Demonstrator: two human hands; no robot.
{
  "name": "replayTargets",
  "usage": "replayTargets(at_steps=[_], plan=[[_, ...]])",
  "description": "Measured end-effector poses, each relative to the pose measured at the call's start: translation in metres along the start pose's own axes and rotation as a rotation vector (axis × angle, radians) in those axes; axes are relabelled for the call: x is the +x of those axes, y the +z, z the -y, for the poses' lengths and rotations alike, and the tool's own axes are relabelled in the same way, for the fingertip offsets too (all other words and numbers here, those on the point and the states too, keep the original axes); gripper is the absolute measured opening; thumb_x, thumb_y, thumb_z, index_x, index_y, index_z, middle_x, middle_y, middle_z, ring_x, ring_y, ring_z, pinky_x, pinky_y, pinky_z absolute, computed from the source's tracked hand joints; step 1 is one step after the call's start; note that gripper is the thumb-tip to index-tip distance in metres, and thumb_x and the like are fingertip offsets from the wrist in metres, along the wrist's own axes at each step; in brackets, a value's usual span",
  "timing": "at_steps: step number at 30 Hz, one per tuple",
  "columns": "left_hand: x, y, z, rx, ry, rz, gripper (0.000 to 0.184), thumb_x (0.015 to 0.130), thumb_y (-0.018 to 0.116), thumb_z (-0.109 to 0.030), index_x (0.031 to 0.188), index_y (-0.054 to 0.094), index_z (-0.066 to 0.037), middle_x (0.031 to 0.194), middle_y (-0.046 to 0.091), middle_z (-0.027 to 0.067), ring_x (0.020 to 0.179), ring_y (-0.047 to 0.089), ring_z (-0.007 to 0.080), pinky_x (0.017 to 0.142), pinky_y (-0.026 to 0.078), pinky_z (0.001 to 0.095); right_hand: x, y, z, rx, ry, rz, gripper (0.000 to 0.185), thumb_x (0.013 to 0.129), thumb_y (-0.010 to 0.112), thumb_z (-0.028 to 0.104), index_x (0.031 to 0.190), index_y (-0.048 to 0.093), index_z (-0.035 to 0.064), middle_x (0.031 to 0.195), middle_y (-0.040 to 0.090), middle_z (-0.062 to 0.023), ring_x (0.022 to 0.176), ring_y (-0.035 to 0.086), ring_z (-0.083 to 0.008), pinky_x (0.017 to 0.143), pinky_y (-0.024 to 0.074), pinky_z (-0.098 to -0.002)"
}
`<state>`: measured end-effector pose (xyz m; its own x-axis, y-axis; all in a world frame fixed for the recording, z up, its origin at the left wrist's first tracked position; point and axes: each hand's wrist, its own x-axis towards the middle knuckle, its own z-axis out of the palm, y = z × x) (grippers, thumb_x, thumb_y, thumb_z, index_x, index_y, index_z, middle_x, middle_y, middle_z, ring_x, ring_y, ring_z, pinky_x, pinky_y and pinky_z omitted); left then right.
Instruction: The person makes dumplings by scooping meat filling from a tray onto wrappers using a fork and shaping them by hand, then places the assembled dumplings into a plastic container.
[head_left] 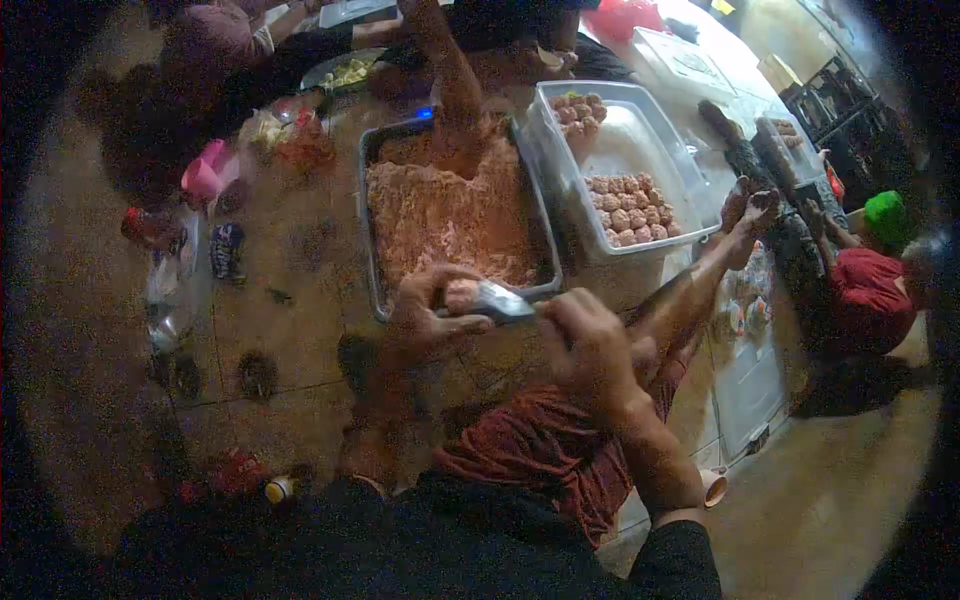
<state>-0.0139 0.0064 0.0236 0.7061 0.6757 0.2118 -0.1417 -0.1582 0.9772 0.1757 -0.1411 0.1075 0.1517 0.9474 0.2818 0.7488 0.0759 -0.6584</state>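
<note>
In front of me, my left hand (437,305) curls around a small lump of pinkish meat mixture (461,294). A shiny metal spoon (503,299) touches the lump, and its handle end is pinched in my right hand (590,345). Both hands are just over the near edge of a grey tub (552,262) filled with the same reddish mixture (440,225). To the right of it, a clear plastic container (590,215) holds rows of round balls (632,211), with another cluster of balls (578,112) at its far end.
Another person's arm (450,75) reaches into the tub's far side. A second person in red (868,300) sits at right. Pink plastic (205,172), bags and bottles lie at left. A white lid (745,400) and a cup (713,488) are at lower right.
</note>
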Motion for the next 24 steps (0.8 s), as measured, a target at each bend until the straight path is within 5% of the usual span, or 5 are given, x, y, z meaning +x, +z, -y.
replayTargets(at_steps=[3, 6, 8, 11, 24], plan=[[-0.002, -0.017, 0.015, -0.278, 0.058, -0.028, 0.039, 0.078, 0.089, -0.024, 0.101, 0.064, -0.005, 0.100, 0.071, 0.0076, 0.100, 0.067, 0.0186, 0.089, 0.055, 0.0325, 0.006, -0.016, 0.006, -0.002, 0.033, -0.081, 0.008, 0.088, 0.065, 0.005, 0.096, 0.064, 0.0027, 0.090, 0.063, -0.0185, 0.087, 0.064, -0.0410, 0.075, 0.0527, -0.0473], [0.007, -0.026, 0.014, 0.330, -0.428, 0.207, 0.058, 0.077, 0.090, -0.027, 0.120, 0.059, -0.004, 0.104, 0.070, 0.0099, 0.103, 0.067, 0.0201, 0.090, 0.055, 0.0315, 0.013, -0.019, 0.002, -0.005, 0.004, -0.051, 0.010, 0.089, 0.066, 0.004, 0.098, 0.067, -0.0006, 0.091, 0.066, -0.0183, 0.085, 0.067, -0.0365, 0.075, 0.0529, -0.0405], [0.006, -0.014, 0.006, 0.039, 0.050, 0.182, 0.070, 0.086, 0.077, -0.051, 0.132, 0.055, -0.002, 0.101, 0.070, 0.0110, 0.099, 0.066, 0.0187, 0.080, 0.055, 0.0313, 0.017, -0.021, 0.000, -0.065, 0.002, -0.075, 0.010, 0.090, 0.067, 0.005, 0.098, 0.068, -0.0011, 0.092, 0.067, -0.0174, 0.083, 0.068, -0.0325, 0.074, 0.0529, -0.0383], [-0.003, -0.021, 0.016, -0.755, -0.347, 0.159, 0.091, 0.090, 0.048, -0.076, 0.141, 0.046, 0.000, 0.103, 0.069, 0.0112, 0.097, 0.066, 0.0212, 0.079, 0.054, 0.0320, 0.012, -0.027, -0.005, -0.015, 0.088, -0.049, 0.011, 0.090, 0.067, 0.005, 0.099, 0.068, -0.0017, 0.092, 0.068, -0.0167, 0.080, 0.068, -0.0279, 0.073, 0.0528, -0.0370], [-0.009, -0.003, 0.026, -0.714, -0.108, 0.006, 0.076, 0.092, 0.061, -0.050, 0.144, 0.036, -0.001, 0.121, 0.062, 0.0168, 0.108, 0.063, 0.0290, 0.091, 0.053, 0.0377, -0.001, -0.032, -0.022, -0.047, 0.135, -0.010, 0.011, 0.091, 0.067, 0.007, 0.098, 0.068, -0.0019, 0.090, 0.068, -0.0176, 0.079, 0.068, -0.0276, 0.070, 0.0525, -0.0368]])
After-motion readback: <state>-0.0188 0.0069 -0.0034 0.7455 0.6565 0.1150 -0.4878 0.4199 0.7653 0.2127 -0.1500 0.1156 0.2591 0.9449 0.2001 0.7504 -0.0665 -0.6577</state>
